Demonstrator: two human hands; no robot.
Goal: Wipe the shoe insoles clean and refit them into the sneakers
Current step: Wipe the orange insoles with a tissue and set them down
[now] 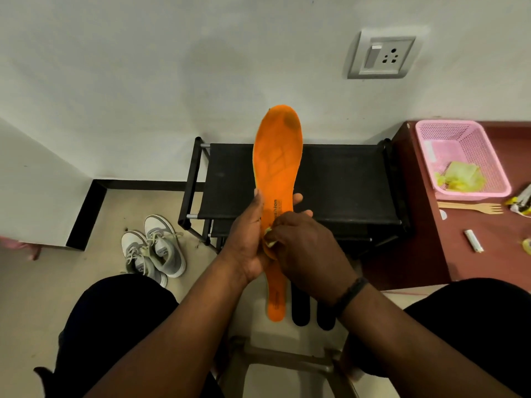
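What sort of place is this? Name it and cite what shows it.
Probably a home entryway or room corner: a black shoe rack against the wall, grey sneakers on the tiled floor, and a wall socket.

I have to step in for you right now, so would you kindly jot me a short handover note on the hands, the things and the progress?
Left hand: grips the orange insole from behind at mid-length, toe end pointing up.
Right hand: presses a small pale wipe against the insole's face near the printed lettering.
Sneakers: side by side on the floor to the left, beside the black rack.
Done: wiping is under way; a dark smudge remains near the toe.
Left: finish this insole, refit insoles. A second insole is not identifiable.
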